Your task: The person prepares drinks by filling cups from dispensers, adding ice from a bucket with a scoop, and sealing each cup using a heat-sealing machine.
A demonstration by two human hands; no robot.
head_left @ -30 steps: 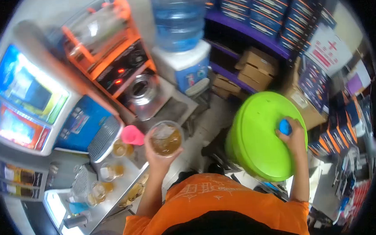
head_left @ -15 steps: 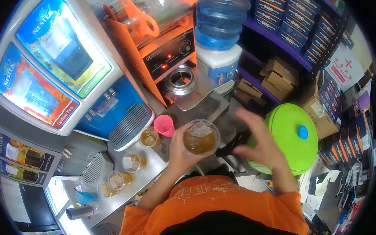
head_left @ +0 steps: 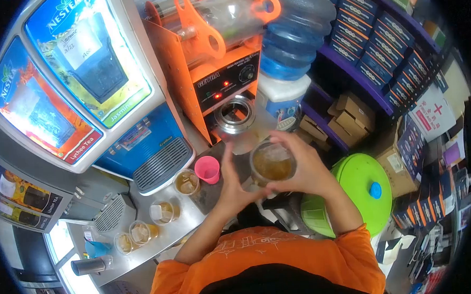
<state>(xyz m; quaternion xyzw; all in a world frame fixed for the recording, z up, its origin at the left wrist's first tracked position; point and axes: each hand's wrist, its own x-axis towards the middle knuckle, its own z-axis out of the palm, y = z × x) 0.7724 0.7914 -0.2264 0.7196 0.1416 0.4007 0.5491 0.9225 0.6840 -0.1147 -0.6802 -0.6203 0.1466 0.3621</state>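
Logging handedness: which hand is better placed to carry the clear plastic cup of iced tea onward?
Probably right: the right hand wraps the clear plastic cup of iced tea, fingers round its rim; the left hand only touches its side.

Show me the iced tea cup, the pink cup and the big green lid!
iced tea cup [head_left: 271, 165], head view, on the tea's surface.
pink cup [head_left: 207, 170], head view, on its pink body.
green lid [head_left: 351, 177], head view, on its bare top.
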